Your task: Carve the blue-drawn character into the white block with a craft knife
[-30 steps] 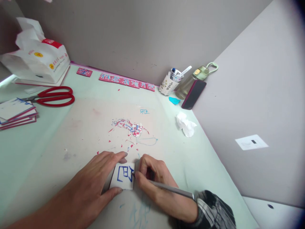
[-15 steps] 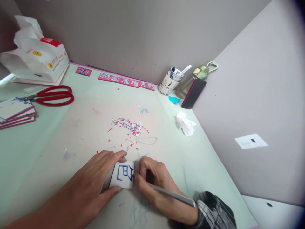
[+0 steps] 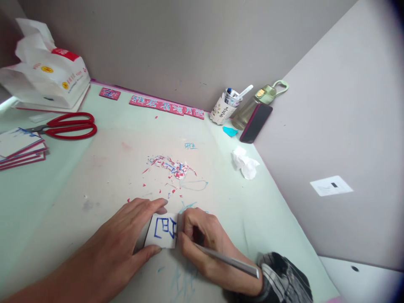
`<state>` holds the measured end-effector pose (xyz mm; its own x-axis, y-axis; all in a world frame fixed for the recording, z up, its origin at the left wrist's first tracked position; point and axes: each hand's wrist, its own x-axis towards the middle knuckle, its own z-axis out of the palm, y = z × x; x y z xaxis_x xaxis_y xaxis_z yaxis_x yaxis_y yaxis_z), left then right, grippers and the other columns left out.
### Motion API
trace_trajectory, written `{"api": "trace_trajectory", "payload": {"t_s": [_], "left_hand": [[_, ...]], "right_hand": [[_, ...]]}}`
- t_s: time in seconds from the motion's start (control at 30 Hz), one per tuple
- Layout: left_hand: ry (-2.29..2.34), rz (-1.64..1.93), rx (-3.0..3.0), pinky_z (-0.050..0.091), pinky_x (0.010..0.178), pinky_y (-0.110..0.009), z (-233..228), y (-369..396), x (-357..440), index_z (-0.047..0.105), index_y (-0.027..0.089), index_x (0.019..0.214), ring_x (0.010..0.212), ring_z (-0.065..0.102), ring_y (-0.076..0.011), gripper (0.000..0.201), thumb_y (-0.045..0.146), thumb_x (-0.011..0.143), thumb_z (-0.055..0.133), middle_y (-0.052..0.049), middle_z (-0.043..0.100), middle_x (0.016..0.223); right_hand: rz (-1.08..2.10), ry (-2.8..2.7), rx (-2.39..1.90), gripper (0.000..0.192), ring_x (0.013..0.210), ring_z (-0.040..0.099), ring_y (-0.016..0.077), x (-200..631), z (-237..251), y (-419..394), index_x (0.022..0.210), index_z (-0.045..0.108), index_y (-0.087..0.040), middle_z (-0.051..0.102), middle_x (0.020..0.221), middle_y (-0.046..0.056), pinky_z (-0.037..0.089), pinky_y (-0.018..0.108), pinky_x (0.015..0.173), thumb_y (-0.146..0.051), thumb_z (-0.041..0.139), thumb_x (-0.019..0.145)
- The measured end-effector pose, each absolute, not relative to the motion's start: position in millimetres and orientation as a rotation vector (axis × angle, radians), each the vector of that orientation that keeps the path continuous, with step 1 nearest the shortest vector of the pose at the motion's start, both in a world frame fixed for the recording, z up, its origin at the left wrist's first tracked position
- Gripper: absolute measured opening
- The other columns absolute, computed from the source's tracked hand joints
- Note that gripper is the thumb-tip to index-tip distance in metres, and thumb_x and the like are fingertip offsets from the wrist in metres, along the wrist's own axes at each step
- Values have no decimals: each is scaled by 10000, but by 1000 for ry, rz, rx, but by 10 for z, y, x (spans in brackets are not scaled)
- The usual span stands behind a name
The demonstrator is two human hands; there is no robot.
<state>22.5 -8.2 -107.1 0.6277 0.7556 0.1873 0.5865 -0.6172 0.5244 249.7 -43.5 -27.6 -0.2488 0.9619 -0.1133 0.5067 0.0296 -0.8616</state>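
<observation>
Pale green table fills the view, grey walls behind and to the right. A white bag with red print sits at the far left corner. Below it, a stack of cards at the left edge, red scissors just beside them. Along the back wall – a strip of pink tiles with blue characters. At the far right corner a paper cup with pens, a green bottle lying tilted, a dark phone leaning on it. Crumpled tissue near them. Pile of red, white and blue scraps mid-table.

Left hand lies flat, fingers spread, thumb and forefinger pinning a small white tile to the table near the front edge; blue character drawn on it. Right hand is closed around a thin metal tool – probably a knife, tip too small to tell – with its point at the tile's right edge. Right hand touches the tile; striped sleeve at the wrist.
</observation>
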Motion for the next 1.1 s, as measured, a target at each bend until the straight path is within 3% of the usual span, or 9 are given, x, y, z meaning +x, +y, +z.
{"api": "trace_trajectory", "payload": {"t_s": [0.57, 0.8, 1.0, 1.1], "left_hand": [[1052, 552, 2451, 524, 1115, -540, -1060, -79, 223, 321, 336, 1507, 1272, 657, -300, 702, 266, 879, 626, -27, 670, 1407], [1101, 580, 2464, 575, 1023, -500, -979, -61, 244, 410, 322, 1439, 1211, 669, -313, 656, 262, 845, 681, -44, 694, 1325], [1006, 537, 2467, 541, 1100, -488, -986, -85, 202, 322, 350, 1565, 1340, 607, -325, 960, 257, 740, 806, -42, 584, 1523], [946, 507, 2463, 514, 1134, -483, -1033, -103, 133, 278, 399, 1595, 1322, 633, -299, 955, 205, 783, 741, 11, 598, 1522]], "right_hand": [[1147, -1775, -1495, 198, 609, 414, 120, 2493, -296, -456, 718, 372, -234, 475, 665, -53, 333, 285, 657, -141, 517, 816], [1092, -1692, -1552, 210, 598, 381, 112, 2470, -338, -487, 707, 376, -230, 423, 635, -67, 307, 275, 626, -154, 529, 829], [1176, -1631, -1554, 221, 620, 380, 112, 2511, -308, -457, 695, 389, -227, 431, 646, -61, 300, 263, 600, -169, 547, 839], [1188, -1613, -1554, 206, 639, 392, 118, 2530, -311, -449, 702, 403, -228, 447, 665, -54, 304, 266, 603, -176, 547, 840]]}}
